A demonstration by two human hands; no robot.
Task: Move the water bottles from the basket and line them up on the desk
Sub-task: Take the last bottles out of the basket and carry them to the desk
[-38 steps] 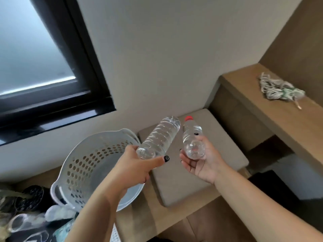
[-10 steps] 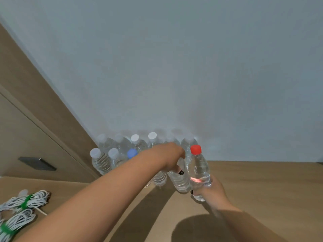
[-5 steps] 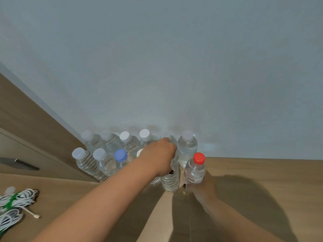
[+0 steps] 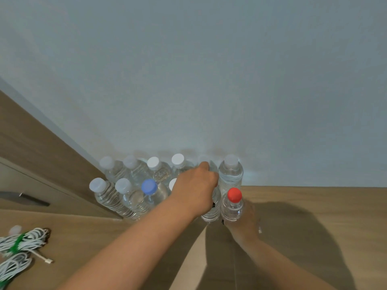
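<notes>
Several clear water bottles stand in two rows on the wooden desk (image 4: 314, 206) against the white wall; most have white caps, one a blue cap (image 4: 149, 186). My left hand (image 4: 194, 189) is closed over the top of a clear bottle (image 4: 211, 214) standing in the front row, hiding its cap. Right beside it stands a red-capped bottle (image 4: 232, 206), and my right hand (image 4: 247, 220) is wrapped around its lower body from behind. Both bottles are upright on the desk. The basket is out of view.
Bundles of white cable with green ties (image 4: 18, 245) lie on the desk at the lower left. A wooden cabinet panel (image 4: 31, 147) with a dark handle (image 4: 25, 198) rises on the left. The desk stretches bare to the right of the bottles.
I carried the two bottles from the basket to the desk. Over the last second both went down into the front row and now stand on the desk beside the others.
</notes>
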